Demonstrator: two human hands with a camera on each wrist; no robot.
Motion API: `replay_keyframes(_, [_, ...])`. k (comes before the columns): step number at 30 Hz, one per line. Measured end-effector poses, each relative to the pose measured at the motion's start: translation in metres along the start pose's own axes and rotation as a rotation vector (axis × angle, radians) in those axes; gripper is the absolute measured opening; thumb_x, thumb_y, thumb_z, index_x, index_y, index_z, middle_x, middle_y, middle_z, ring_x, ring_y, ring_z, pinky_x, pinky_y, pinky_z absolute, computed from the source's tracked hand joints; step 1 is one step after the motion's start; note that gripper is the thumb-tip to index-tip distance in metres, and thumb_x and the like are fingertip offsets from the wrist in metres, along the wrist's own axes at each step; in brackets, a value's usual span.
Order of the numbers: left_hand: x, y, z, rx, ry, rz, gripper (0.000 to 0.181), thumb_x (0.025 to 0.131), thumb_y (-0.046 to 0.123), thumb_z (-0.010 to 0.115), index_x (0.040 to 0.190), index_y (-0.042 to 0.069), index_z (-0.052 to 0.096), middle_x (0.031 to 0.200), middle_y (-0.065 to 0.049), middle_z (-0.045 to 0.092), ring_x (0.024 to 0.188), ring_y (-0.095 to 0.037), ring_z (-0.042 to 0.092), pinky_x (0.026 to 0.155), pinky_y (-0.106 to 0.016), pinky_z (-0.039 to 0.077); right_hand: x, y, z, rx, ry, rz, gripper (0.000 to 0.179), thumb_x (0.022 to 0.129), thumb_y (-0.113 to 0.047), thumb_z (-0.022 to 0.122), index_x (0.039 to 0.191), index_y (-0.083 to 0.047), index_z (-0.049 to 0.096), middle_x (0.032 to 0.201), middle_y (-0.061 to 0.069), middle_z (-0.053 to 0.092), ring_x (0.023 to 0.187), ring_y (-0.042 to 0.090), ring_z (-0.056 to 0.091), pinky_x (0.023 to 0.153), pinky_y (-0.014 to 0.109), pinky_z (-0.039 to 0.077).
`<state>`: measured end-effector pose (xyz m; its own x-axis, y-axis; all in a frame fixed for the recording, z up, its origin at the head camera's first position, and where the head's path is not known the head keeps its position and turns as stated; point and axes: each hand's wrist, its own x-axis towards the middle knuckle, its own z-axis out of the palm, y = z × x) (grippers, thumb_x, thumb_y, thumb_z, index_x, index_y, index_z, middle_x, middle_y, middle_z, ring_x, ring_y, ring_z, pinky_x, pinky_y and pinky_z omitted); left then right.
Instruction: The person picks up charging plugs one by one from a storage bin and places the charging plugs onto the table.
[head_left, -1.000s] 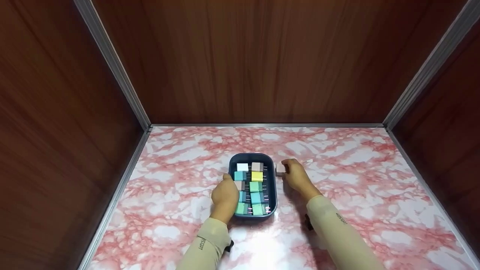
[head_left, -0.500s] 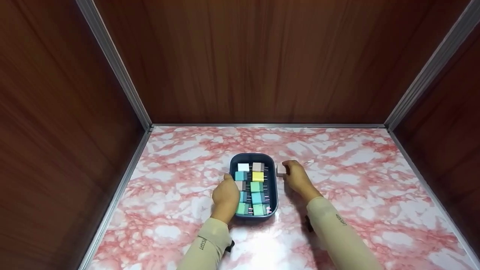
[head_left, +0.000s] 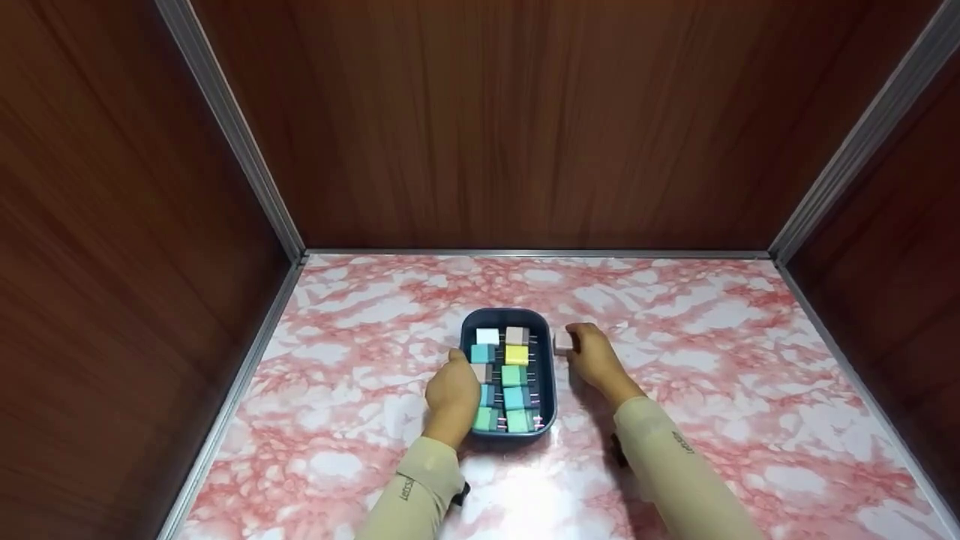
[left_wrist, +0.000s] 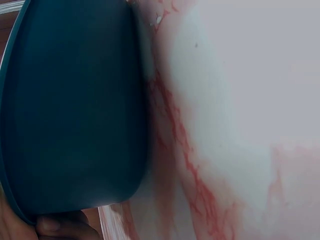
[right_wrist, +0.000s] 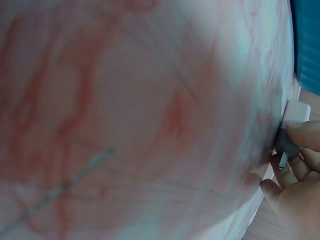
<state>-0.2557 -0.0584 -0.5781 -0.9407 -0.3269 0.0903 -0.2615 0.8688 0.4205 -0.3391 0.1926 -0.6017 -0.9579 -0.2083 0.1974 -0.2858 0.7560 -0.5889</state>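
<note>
A dark blue rectangular box [head_left: 553, 382] with rounded corners lies on the table, its long side running away from me. Two columns of pastel charger plugs fill it, among them a white one [head_left: 487, 336] and a yellow one [head_left: 516, 355], most with metal prongs pointing right. My left hand [head_left: 453, 394] grips the box's left side, thumb at the rim; its fingers [left_wrist: 55, 225] curl against the outer wall in the left wrist view. Just outside the right rim, my right hand [head_left: 598, 360] pinches a pale pink charger plug [head_left: 562, 343]. Its grey end and prong show in the right wrist view.
The table [head_left: 697, 315] has a red and white marbled top. Brown wood-grain panels [head_left: 525, 127] stand at the back and both sides, joined by grey metal strips [head_left: 255, 150]. Glare brightens the tabletop in front of the box.
</note>
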Motion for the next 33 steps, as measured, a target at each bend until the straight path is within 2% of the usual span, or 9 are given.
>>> replay_keyframes(6, [0.0,0.0,0.001,0.015,-0.007,0.002,0.026,0.097,0.003,0.048,0.121,0.001,0.058,0.084,-0.016,0.076,0.073,-0.033,0.073,0.061,-0.05,0.055,-0.001,0.0,-0.002,-0.005,0.017,-0.028,0.051,0.081,0.009,0.068,0.131,0.012,0.057,0.128,0.031,0.06,0.125,0.045,0.056,0.111,0.054,0.04])
replay_keyframes(18, [0.0,0.0,0.0,0.003,-0.028,-0.015,0.028,0.097,0.005,0.049,0.123,0.002,0.058,0.085,-0.016,0.076,0.074,-0.032,0.073,0.061,-0.05,0.055,-0.002,-0.003,-0.009,0.026,0.035,-0.024,0.052,0.083,0.007,0.069,0.134,0.012,0.056,0.13,0.03,0.059,0.123,0.043,0.057,0.11,0.052,0.041])
replay_keyframes(24, [0.001,-0.002,0.003,0.008,-0.019,0.003,0.025,0.097,0.005,0.05,0.121,0.0,0.058,0.085,-0.016,0.076,0.074,-0.032,0.073,0.062,-0.05,0.056,-0.002,-0.004,-0.012,0.037,0.033,-0.015,0.055,0.083,0.007,0.069,0.136,0.011,0.055,0.132,0.03,0.058,0.118,0.044,0.059,0.106,0.053,0.044])
replay_keyframes(29, [0.001,-0.002,0.004,0.007,-0.001,0.017,0.02,0.097,0.004,0.05,0.115,0.001,0.057,0.085,-0.016,0.076,0.075,-0.033,0.074,0.065,-0.05,0.056,-0.002,-0.011,-0.016,0.045,0.034,0.0,0.057,0.084,0.005,0.069,0.138,0.009,0.053,0.138,0.029,0.055,0.127,0.042,0.054,0.111,0.052,0.04])
replay_keyframes(33, [0.002,-0.002,0.005,0.008,0.004,0.013,0.021,0.097,0.004,0.049,0.116,0.002,0.058,0.084,-0.016,0.076,0.074,-0.033,0.073,0.063,-0.05,0.056,-0.003,-0.017,-0.019,0.05,0.045,-0.02,0.057,0.083,0.003,0.071,0.137,0.009,0.054,0.138,0.028,0.055,0.13,0.041,0.052,0.112,0.052,0.039])
